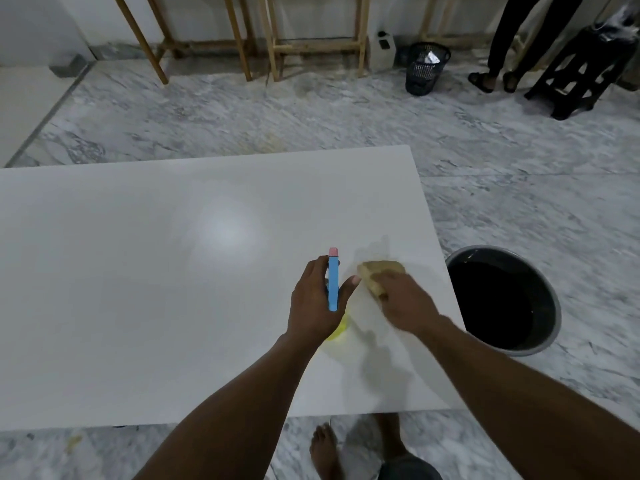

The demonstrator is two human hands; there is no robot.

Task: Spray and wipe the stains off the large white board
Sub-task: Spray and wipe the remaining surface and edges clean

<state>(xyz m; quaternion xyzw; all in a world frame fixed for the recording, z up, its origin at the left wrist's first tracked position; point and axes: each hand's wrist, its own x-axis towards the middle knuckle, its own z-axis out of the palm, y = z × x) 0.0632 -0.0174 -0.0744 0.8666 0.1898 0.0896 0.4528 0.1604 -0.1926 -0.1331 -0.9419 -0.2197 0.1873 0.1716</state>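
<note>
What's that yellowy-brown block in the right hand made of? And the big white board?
The yellowy-brown block looks like a soft foam sponge: dull, rough, rounded edges, though it is blurred. The large white board seems to be a smooth glossy sheet, perhaps laminate or plastic; it mirrors a bright light patch.

Under both hands I see the white board (138,271), smooth and glossy, with a soft glare beyond and left of the left hand (317,299). That hand grips a spray bottle (333,282) of shiny blue plastic. The sponge (377,275) under the right hand (405,299) looks porous and matt. To its right, the grey bucket (552,306) has a smooth, dull rim. Beyond the hands, the veined marble floor (242,116) looks polished and the frames (311,46) are bare wood.
</note>
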